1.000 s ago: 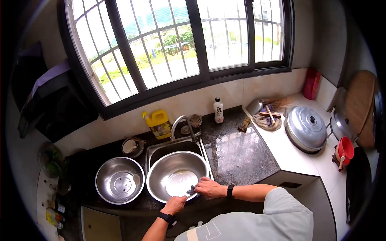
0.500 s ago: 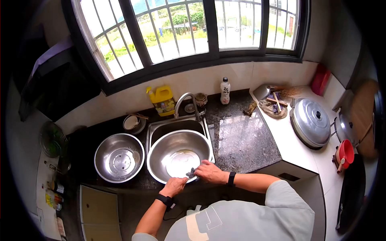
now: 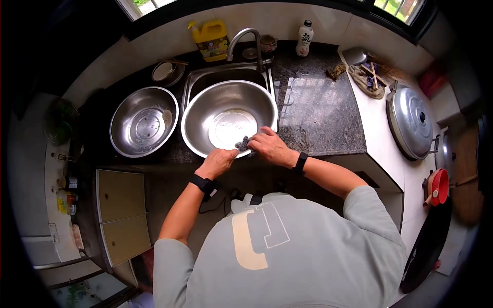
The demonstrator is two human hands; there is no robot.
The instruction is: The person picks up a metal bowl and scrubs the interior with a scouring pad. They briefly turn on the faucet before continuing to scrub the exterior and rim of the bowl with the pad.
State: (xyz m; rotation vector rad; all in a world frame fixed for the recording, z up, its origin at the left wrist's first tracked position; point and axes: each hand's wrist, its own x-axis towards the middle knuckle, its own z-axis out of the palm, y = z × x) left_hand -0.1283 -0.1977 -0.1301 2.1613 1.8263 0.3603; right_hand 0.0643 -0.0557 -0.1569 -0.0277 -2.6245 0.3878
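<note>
A large stainless steel basin (image 3: 201, 110) rests over the sink (image 3: 192, 82), tilted slightly toward me. My left hand (image 3: 217, 162) is closed on its near rim, thumb along the edge. In my right hand (image 3: 271, 146) is a dark grey steel wool scrubber (image 3: 243, 143), pressed against the basin's inner wall close to the near right rim. The fingertips behind the scrubber are partly hidden. A second metal basin (image 3: 123, 126) sits on the counter at left, with a pale round patch inside it.
Behind the basin curves the faucet (image 3: 245, 33), beside a yellow detergent jug (image 3: 213, 43). A white bottle (image 3: 304, 40) stands at the back of the dark counter (image 3: 323, 113). To the right are a lidded metal pot (image 3: 411, 120) and a red pan (image 3: 438, 187). Small bowls (image 3: 167, 72) sit at back left.
The camera view has tipped downward, so everything sits higher in the picture. Both hands keep almost the same places on the basin, with the scrubber still at the near right.
</note>
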